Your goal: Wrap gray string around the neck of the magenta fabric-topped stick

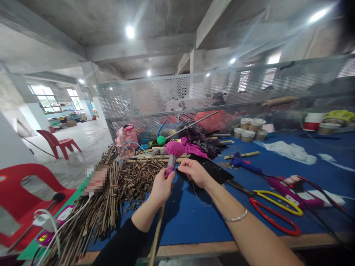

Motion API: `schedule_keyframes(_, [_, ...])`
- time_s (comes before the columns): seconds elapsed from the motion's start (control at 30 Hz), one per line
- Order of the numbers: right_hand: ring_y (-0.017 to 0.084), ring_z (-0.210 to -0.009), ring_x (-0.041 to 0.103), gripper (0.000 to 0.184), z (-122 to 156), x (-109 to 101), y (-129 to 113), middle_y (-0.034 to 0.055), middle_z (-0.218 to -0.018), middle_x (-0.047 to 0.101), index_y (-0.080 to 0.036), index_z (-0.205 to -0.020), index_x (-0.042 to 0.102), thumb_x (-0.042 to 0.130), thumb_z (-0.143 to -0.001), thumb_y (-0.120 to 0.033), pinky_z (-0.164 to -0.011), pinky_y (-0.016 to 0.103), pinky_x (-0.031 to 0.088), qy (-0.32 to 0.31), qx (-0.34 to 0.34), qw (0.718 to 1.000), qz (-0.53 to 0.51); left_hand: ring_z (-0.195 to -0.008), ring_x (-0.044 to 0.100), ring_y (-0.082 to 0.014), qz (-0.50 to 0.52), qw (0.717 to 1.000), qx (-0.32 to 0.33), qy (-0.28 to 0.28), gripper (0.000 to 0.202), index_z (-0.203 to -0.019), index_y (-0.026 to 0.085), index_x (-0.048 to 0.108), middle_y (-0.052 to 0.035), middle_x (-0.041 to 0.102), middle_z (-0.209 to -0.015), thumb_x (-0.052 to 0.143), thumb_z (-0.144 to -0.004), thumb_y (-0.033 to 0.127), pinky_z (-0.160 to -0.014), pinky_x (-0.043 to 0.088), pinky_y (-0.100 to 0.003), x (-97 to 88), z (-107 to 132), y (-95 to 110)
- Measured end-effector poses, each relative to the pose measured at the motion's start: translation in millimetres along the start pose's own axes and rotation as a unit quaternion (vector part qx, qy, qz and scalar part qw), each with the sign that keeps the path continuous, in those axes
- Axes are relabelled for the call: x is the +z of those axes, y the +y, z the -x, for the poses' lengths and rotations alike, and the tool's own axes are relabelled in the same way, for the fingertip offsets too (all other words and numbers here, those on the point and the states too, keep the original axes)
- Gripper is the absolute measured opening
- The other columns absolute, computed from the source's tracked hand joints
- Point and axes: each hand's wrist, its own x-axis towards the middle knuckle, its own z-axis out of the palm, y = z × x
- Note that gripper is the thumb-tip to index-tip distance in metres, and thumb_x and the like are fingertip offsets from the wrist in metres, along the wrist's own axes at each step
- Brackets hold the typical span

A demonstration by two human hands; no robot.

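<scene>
My left hand (162, 186) is closed around the upper part of a thin wooden stick (156, 236). A round magenta cloth bundle (175, 149) tops this stick, with a greyish binding (172, 162) wound about its neck and a bit of magenta cloth below. Just to the right, my right hand (194, 171) pinches a thin pale thread (197, 197) level with the binding. The thread hangs in a loose loop beneath that hand. Whether it is thread or fine wire is hard to make out. A silvery bangle circles my right wrist.
Dried plant stalks (111, 199) cover the table's left side. Large scissors (274, 205) with yellow and red handles lie right of my right forearm, near a blue-handled tool (245, 162) and a purple power strip (294, 192). Magenta cloth (191, 147) and small cups (256, 125) stand behind.
</scene>
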Motion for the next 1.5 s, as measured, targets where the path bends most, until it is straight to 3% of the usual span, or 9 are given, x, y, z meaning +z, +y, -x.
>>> schedule_keyframes(0.23, [0.002,-0.032,0.017,0.035,-0.7,2.9,3.8,-0.0121,-0.039,0.027,-0.018,-0.063,0.043,0.07,-0.062,-0.04,-0.033,0.018,0.01,-0.027,-0.001,0.997,-0.075,-0.036,0.024,-0.0003,0.135,0.984,-0.014,-0.118,0.034,-0.08,0.02,0.041,0.0095,0.035,-0.057,0.065,-0.07,0.043,-0.031,0.014,-0.011,-8.1,8.3,11.0])
schedule_keyframes(0.4, [0.001,-0.032,0.015,0.042,-0.1,3.5,7.1,-0.0103,-0.051,0.046,-0.019,-0.089,0.048,0.072,-0.062,-0.04,-0.031,0.017,0.009,-0.111,0.043,0.981,-0.151,-0.035,0.018,0.0002,0.275,0.919,-0.123,-0.253,0.029,-0.086,0.017,0.048,0.0091,0.029,-0.055,0.062,-0.075,0.04,-0.029,0.01,-0.01,-17.4,4.7,3.3])
schedule_keyframes(0.5, [0.001,-0.033,0.016,0.038,-0.5,2.3,10.1,-0.0077,-0.05,0.048,-0.016,-0.083,0.05,0.07,-0.065,-0.044,-0.032,0.018,0.007,-0.139,0.074,0.976,-0.148,-0.033,0.024,-0.0015,0.309,0.883,-0.192,-0.297,0.033,-0.09,0.015,0.052,0.0082,0.028,-0.052,0.048,-0.082,0.046,-0.029,0.018,-0.011,-16.5,1.5,-3.7])
schedule_keyframes(0.63, [0.002,-0.032,0.016,0.036,-3.6,-1.3,13.1,-0.0102,-0.04,0.035,-0.017,-0.069,0.045,0.068,-0.067,-0.044,-0.032,0.019,0.006,-0.083,0.068,0.989,-0.102,-0.047,0.051,-0.0089,0.182,0.949,-0.188,-0.174,0.043,-0.089,0.013,0.052,-0.0002,0.049,-0.065,0.035,-0.085,0.052,-0.044,0.043,-0.021,-5.7,-4.3,-2.8])
schedule_keyframes(0.73, [0.003,-0.031,0.015,0.036,-5.6,-2.1,13.6,-0.0121,-0.037,0.026,-0.017,-0.067,0.045,0.068,-0.067,-0.045,-0.031,0.021,0.006,-0.042,0.063,0.994,-0.074,-0.05,0.056,-0.0111,0.025,0.992,-0.11,-0.059,0.03,-0.095,0.016,0.048,-0.0015,0.055,-0.076,0.048,-0.081,0.043,-0.049,0.045,-0.025,5.7,-7.2,2.7])
schedule_keyframes(0.93, [0.002,-0.031,0.022,0.038,-5.9,1.3,15.8,-0.0095,-0.042,0.036,-0.016,-0.067,0.046,0.066,-0.066,-0.049,-0.031,0.02,0.012,-0.01,0.051,0.998,-0.034,-0.069,0.057,-0.0148,-0.217,0.965,0.143,0.038,0.029,-0.098,0.014,0.054,-0.0066,0.062,-0.081,0.06,-0.071,0.019,-0.064,0.042,-0.026,12.5,-5.0,-1.8])
schedule_keyframes(1.03, [0.002,-0.032,0.02,0.038,-5.1,-0.3,14.2,-0.0112,-0.042,0.033,-0.017,-0.071,0.047,0.065,-0.068,-0.05,-0.032,0.02,0.012,-0.03,0.04,0.998,-0.028,-0.065,0.055,-0.0137,-0.198,0.967,0.157,0.042,0.022,-0.095,0.015,0.058,-0.0061,0.063,-0.078,0.056,-0.075,0.023,-0.061,0.041,-0.024,3.5,-6.9,-7.4])
schedule_keyframes(1.23, [0.003,-0.033,0.02,0.033,0.3,-1.0,0.7,-0.0099,-0.039,0.035,-0.015,-0.066,0.052,0.07,-0.063,-0.043,-0.035,0.021,0.01,-0.022,0.033,0.999,-0.008,-0.04,0.036,-0.0045,-0.056,0.996,0.061,0.024,0.022,-0.094,0.015,0.054,0.0017,0.055,-0.063,0.055,-0.076,0.029,-0.038,0.027,-0.018,-8.6,-9.3,-3.6])
schedule_keyframes(1.5, [0.002,-0.034,0.018,0.03,-0.7,0.9,0.2,-0.0103,-0.039,0.031,-0.016,-0.063,0.052,0.07,-0.061,-0.039,-0.034,0.02,0.008,0.015,0.012,0.999,-0.05,-0.039,0.032,-0.0021,0.1,0.994,0.0,-0.037,0.041,-0.096,0.015,0.049,0.0036,0.051,-0.064,0.068,-0.066,0.036,-0.032,0.019,-0.013,-10.9,-5.8,8.6])
